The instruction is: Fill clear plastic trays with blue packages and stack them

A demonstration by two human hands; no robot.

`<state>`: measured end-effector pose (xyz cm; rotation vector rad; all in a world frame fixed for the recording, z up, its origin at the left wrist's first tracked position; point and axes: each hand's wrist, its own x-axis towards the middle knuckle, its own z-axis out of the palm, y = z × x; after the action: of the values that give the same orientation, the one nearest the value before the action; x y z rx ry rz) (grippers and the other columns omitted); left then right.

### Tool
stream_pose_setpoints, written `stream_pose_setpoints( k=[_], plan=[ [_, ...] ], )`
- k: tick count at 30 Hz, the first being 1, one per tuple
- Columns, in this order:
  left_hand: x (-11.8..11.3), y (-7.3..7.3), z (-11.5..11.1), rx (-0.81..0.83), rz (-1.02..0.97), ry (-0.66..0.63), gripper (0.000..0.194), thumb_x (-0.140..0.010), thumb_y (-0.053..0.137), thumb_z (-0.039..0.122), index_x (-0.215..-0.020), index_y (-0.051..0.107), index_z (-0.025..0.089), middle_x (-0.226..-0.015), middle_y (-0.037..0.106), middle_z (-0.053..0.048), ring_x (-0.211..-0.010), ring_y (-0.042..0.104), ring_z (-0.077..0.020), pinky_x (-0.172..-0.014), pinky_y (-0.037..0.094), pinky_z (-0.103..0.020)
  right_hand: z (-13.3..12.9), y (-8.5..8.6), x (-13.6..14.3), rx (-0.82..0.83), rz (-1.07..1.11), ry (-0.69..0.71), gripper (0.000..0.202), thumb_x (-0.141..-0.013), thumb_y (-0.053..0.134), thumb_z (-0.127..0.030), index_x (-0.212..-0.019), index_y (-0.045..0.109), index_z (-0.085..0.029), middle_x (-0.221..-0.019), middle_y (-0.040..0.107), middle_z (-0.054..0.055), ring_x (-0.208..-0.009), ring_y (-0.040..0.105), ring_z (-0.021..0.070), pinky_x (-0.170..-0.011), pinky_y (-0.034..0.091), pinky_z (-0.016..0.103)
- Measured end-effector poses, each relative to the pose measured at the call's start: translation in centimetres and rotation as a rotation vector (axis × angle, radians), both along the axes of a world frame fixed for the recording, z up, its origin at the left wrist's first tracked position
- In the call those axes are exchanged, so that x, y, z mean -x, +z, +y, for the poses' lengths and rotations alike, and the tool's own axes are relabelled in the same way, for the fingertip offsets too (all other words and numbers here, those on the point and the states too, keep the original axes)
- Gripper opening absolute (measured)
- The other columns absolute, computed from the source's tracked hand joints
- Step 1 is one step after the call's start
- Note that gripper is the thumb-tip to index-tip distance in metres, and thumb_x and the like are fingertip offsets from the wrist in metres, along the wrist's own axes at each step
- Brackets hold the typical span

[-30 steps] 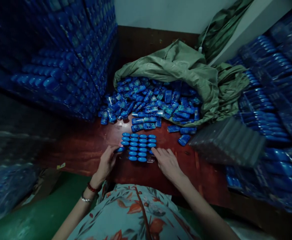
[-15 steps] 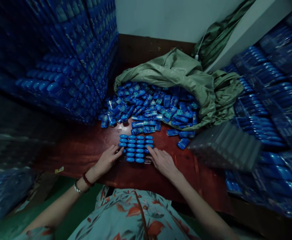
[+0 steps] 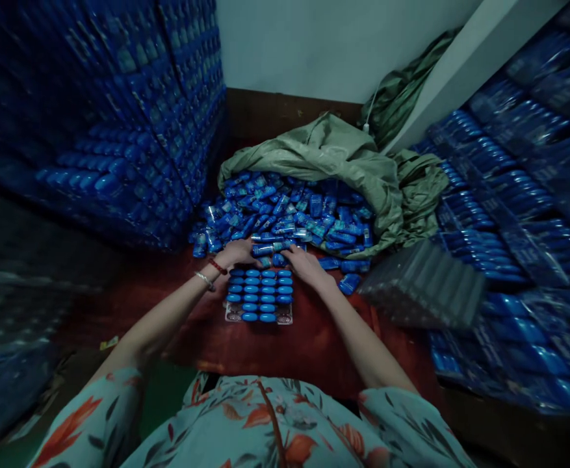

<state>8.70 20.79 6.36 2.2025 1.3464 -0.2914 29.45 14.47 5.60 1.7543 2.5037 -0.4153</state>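
Observation:
A clear tray [image 3: 285, 318] lies in front of me, filled with rows of blue bottles [image 3: 259, 290] standing with their oval tops up. At its near edge, the left and right corner slots hold no bottle. Beyond the tray, my left hand [image 3: 238, 252] has its fingers closed at a small blue bottle [image 3: 264, 262]; the fingertips are partly hidden. My right hand [image 3: 303, 262] pinches another small blue bottle [image 3: 279, 260] from the right. More bottles lie on their sides just behind the fingers.
A heap of loose blue bottles [image 3: 275, 208] spills from a green sack [image 3: 328, 146] on the red tabletop [image 3: 207, 344]. Empty grey trays [image 3: 424, 286] are stacked at right. Packed bottles form tall stacks at left [image 3: 168, 130] and right [image 3: 509, 214].
Both hands have moved from the sides of the filled tray forward to the loose bottles behind it. The tray's empty near corner slots are now uncovered. The view has shifted slightly.

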Motion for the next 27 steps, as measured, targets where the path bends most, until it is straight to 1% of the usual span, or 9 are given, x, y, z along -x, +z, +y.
stream_pose_setpoints(
  k=[3,6,9,11,15,18,21,23,27],
  plan=[
    [-1.6,-0.8,0.0,-0.061,0.006,-0.013,0.032,-0.063,0.069,0.024,-0.093,0.065,0.014,-0.091,0.068,-0.011,-0.082,0.063,-0.0240,-0.067,0.044,-0.025,-1.5,-0.6,-0.7,-0.004,0.022,-0.111,0.031,-0.086,0.051,-0.023,-0.117,0.052,-0.018,-0.114,0.056,0.012,-0.095,0.058,0.0234,-0.073,0.044,0.030],
    [-1.0,-0.8,-0.2,-0.072,-0.048,-0.047,0.030,-0.065,0.066,0.019,-0.095,0.065,0.016,-0.093,0.068,-0.008,-0.084,0.063,-0.0222,-0.071,0.045,-0.025,-4.4,-2.1,-2.1,-0.043,0.223,-0.283,0.026,-0.088,0.046,-0.025,-0.112,0.051,-0.017,-0.108,0.060,0.012,-0.095,0.058,0.0232,-0.075,0.044,0.032],
    [1.7,-0.4,-0.8,-0.101,-0.151,-0.027,0.031,-0.077,0.057,0.026,-0.106,0.060,0.017,-0.098,0.067,-0.007,-0.087,0.062,-0.0209,-0.076,0.047,-0.027,-8.6,-4.0,-3.1,-0.079,0.580,-0.503,0.026,-0.090,0.041,-0.029,-0.111,0.050,-0.018,-0.094,0.063,0.007,-0.084,0.059,0.0207,-0.075,0.045,0.032],
    [4.4,-0.2,-2.3,-0.181,-0.311,0.069,0.031,-0.084,0.049,0.032,-0.108,0.059,0.016,-0.101,0.066,-0.008,-0.089,0.061,-0.0212,-0.079,0.047,-0.030,-11.5,-4.8,-3.1,-0.098,0.817,-0.642,0.027,-0.088,0.043,-0.037,-0.105,0.053,-0.019,-0.087,0.061,0.004,-0.079,0.058,0.0184,-0.074,0.045,0.031],
    [10.2,-0.4,-8.3,-0.348,-0.557,0.332,0.039,-0.084,0.046,0.046,-0.103,0.061,0.016,-0.101,0.064,-0.009,-0.089,0.061,-0.0218,-0.081,0.047,-0.033,-16.0,-4.6,-1.8,-0.153,1.101,-0.807,0.028,-0.074,0.064,-0.042,-0.087,0.062,-0.018,-0.091,0.057,0.003,-0.085,0.054,0.0166,-0.078,0.045,0.029],
    [12.9,-0.7,-13.8,-0.339,-0.541,0.541,0.044,-0.081,0.050,0.053,-0.103,0.061,0.017,-0.098,0.065,-0.008,-0.084,0.062,-0.0209,-0.074,0.049,-0.032,-17.3,-4.1,-0.4,-0.037,1.307,-0.842,0.027,-0.070,0.070,-0.040,-0.083,0.062,-0.018,-0.082,0.057,0.001,-0.076,0.054,0.0138,-0.070,0.045,0.025],
    [12.6,-0.8,-17.8,-0.334,-0.515,0.733,0.047,-0.074,0.057,0.057,-0.099,0.059,0.017,-0.088,0.067,-0.006,-0.074,0.063,-0.0197,-0.065,0.050,-0.029,-17.0,-4.0,0.7,0.124,1.365,-0.802,0.027,-0.074,0.066,-0.042,-0.087,0.057,-0.019,-0.066,0.056,-0.003,-0.058,0.052,0.0114,-0.055,0.043,0.023],
    [11.2,-0.8,-19.1,-0.344,-0.543,0.749,0.040,-0.075,0.060,0.053,-0.094,0.058,0.018,-0.083,0.066,-0.004,-0.070,0.062,-0.0182,-0.063,0.050,-0.028,-16.3,-4.1,1.1,0.094,1.215,-0.696,0.026,-0.077,0.064,-0.040,-0.090,0.056,-0.020,-0.067,0.059,-0.002,-0.059,0.054,0.0127,-0.057,0.044,0.024],
    [8.4,-0.4,-19.3,-0.515,-0.622,0.605,0.020,-0.085,0.055,0.036,-0.091,0.060,0.018,-0.084,0.063,-0.004,-0.076,0.061,-0.0170,-0.070,0.051,-0.028,-15.0,-3.6,1.4,-0.088,0.765,-0.385,0.014,-0.086,0.053,-0.029,-0.095,0.056,-0.019,-0.089,0.064,0.004,-0.080,0.059,0.0164,-0.074,0.045,0.027]
  ],
)
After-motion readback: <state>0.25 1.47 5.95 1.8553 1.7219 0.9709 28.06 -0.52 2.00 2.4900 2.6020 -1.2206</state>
